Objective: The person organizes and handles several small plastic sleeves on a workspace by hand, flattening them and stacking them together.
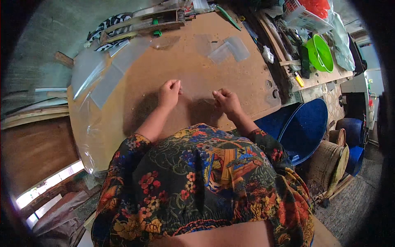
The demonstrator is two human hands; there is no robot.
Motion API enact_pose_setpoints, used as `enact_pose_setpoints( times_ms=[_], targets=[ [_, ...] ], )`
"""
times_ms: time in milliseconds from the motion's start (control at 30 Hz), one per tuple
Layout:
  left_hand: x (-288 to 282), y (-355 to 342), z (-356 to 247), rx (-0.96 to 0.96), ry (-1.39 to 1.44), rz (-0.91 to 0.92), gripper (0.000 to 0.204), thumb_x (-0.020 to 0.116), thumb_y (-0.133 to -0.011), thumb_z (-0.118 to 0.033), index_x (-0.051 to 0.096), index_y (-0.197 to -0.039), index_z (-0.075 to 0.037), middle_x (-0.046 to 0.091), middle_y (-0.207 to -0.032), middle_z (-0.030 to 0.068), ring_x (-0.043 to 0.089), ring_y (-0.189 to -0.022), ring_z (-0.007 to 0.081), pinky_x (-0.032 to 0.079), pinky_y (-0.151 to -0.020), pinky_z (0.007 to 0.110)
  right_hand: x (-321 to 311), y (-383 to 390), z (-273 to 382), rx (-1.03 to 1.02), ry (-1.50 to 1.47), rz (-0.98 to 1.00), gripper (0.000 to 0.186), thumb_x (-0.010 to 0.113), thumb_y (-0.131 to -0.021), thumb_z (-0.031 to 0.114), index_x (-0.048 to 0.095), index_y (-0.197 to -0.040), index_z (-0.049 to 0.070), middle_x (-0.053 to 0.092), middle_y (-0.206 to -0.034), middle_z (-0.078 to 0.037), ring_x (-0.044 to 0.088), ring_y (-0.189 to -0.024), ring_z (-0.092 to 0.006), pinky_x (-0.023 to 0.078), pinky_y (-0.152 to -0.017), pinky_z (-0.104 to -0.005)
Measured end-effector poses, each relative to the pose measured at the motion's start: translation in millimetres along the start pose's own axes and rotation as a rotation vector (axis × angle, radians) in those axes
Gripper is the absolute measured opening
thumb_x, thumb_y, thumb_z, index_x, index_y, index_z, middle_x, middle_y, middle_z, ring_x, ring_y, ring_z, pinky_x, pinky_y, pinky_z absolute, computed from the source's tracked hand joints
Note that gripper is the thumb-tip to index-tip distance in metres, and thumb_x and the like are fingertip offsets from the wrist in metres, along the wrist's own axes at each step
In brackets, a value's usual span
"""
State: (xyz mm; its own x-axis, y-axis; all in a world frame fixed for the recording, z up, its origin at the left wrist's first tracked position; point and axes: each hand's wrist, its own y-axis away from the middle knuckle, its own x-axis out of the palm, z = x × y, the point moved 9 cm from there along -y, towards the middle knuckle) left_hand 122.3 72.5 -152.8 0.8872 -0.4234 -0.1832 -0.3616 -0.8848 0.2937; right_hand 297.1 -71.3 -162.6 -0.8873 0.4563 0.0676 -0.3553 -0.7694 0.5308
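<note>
Tan tabletop, left hand and right hand pinching faint clear film between them — long axis hard to tell

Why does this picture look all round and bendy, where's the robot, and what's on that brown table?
There's no robot here! A person wears a very wide camera on their head, looking down, so edges curve. At the bottom is their flowery top. The left hand and right hand are bare, with fingers pinched, above the brown table. Something see-through may be between them, but it's too faint to be sure. On the table lie clear plastic sheets to the left and small clear plastic pieces farther away.
</note>
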Motion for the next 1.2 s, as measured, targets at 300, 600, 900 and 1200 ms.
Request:
enact_pose_setpoints(
  times_ms=[300, 600, 900, 1200],
  targets=[
    [-62, 17, -63, 0.51, -1.046, -0.539, 0.019, 0.056, -0.073, -0.012, 0.056, -0.09, -0.004, 0.056, -0.092, 0.0158, 0.053, -0.089, 0.0331, 0.043, -0.076, 0.041, 30, 21, -6, 0.102, -0.442, 0.107, 0.036, 0.05, -0.087, 0.025, 0.05, -0.11, -0.003, 0.063, -0.079, -0.01, 0.059, -0.064, -0.0175, 0.044, -0.051, -0.0263],
    [63, 71, -48, 0.576, -0.815, 0.256, 0.026, 0.058, -0.068, -0.017, 0.056, -0.089, -0.003, 0.051, -0.099, 0.0138, 0.048, -0.095, 0.0319, 0.04, -0.08, 0.041, 31, 29, 61, -0.453, 1.238, 0.275, 0.025, 0.049, -0.078, 0.016, 0.061, -0.1, 0.013, 0.058, -0.105, -0.005, 0.056, -0.091, -0.0224, 0.045, -0.076, -0.0347],
    [74, 78, -54, 0.653, -0.977, 0.241, 0.035, 0.06, -0.069, -0.026, 0.057, -0.098, -0.005, 0.046, -0.111, 0.0118, 0.041, -0.106, 0.0286, 0.033, -0.087, 0.044, 34, 5, 63, -0.891, 1.509, 0.114, 0.029, 0.054, -0.074, 0.023, 0.061, -0.102, 0.02, 0.044, -0.121, -0.006, 0.039, -0.113, -0.0273, 0.035, -0.089, -0.0415],
    [72, 50, -62, 0.756, -1.011, 0.08, 0.035, 0.06, -0.071, -0.029, 0.06, -0.101, -0.012, 0.049, -0.112, 0.0095, 0.04, -0.108, 0.0276, 0.028, -0.089, 0.044, 10, 39, 53, -0.696, 1.395, -0.299, 0.039, 0.055, -0.074, 0.035, 0.053, -0.11, 0.02, 0.045, -0.11, -0.01, 0.042, -0.1, -0.0278, 0.032, -0.084, -0.041]
  ],
)
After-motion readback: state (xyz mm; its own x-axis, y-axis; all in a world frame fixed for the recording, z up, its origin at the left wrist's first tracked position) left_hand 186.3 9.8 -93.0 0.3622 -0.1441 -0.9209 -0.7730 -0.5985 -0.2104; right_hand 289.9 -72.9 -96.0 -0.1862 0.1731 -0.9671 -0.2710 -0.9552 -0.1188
